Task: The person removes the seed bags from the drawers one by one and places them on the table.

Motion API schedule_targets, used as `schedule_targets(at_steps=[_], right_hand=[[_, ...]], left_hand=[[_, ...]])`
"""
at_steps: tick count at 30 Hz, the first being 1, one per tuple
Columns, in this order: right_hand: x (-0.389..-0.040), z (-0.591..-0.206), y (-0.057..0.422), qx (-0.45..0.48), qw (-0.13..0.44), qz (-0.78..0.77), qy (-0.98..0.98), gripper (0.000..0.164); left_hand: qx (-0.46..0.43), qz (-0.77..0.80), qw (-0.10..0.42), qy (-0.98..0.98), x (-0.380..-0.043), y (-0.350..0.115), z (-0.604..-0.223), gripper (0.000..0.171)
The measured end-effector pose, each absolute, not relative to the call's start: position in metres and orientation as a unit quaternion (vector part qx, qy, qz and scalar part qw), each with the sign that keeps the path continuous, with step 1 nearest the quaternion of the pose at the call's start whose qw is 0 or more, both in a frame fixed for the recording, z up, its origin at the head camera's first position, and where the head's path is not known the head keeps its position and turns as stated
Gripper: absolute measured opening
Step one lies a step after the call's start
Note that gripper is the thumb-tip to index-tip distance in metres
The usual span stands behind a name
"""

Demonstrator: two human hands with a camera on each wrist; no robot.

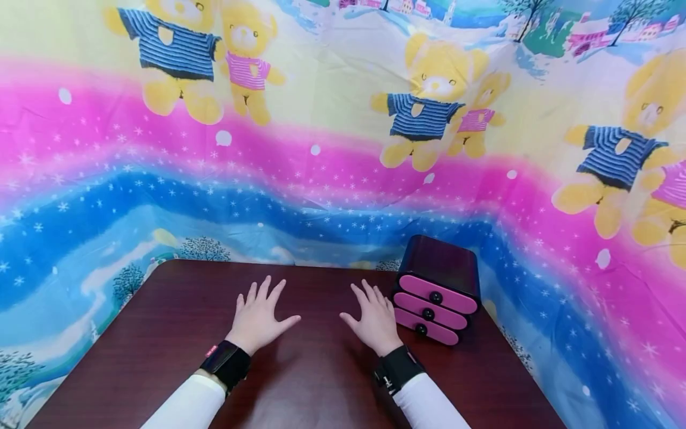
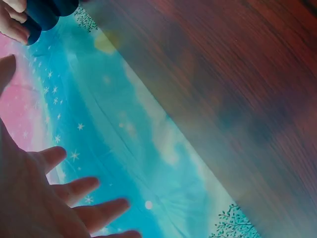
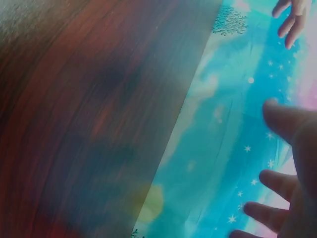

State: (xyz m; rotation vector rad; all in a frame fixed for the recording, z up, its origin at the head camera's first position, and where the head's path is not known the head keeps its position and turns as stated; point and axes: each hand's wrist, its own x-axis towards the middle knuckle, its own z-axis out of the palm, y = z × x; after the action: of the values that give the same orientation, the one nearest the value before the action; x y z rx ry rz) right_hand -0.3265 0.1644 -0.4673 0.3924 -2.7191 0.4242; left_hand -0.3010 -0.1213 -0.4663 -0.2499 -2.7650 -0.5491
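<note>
In the head view, my left hand (image 1: 259, 320) is held over the dark wooden table with fingers spread and nothing in them. My right hand (image 1: 375, 322) is likewise spread and holds nothing; it is nearest to a small black cabinet (image 1: 439, 259) with three pink drawers and round black knobs, at the table's right. The fingertips overlap the cabinet's left edge in that view, and whether they touch it I cannot tell. In the left wrist view the left palm (image 2: 25, 188) shows at lower left; the right wrist view shows the right hand's fingers (image 3: 277, 186).
The reddish-brown table (image 1: 316, 369) ends at a far edge against a hanging cloth (image 1: 332, 125) printed with teddy bears and snowflakes. This cloth also hangs along both sides. Each wrist wears a black strap, like the left one (image 1: 227, 363), above white sleeves.
</note>
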Motion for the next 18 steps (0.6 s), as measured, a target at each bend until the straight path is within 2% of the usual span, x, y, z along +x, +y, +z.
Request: schedule_targets(at_steps=[7,18], right_hand=[[-0.3229,-0.4695,0.1685,0.137,0.197,0.14,-0.961,0.058],[-0.3203,-0.4678,0.1733,0.141,0.197,0.145,-0.959,0.053]], left_hand=[[-0.102,-0.171,0.169,-0.965,-0.3004,-0.1235,-0.4698,0.071],[-0.1,-0.171,0.152,-0.968,-0.2965,-0.1273,-0.4645,0.067]])
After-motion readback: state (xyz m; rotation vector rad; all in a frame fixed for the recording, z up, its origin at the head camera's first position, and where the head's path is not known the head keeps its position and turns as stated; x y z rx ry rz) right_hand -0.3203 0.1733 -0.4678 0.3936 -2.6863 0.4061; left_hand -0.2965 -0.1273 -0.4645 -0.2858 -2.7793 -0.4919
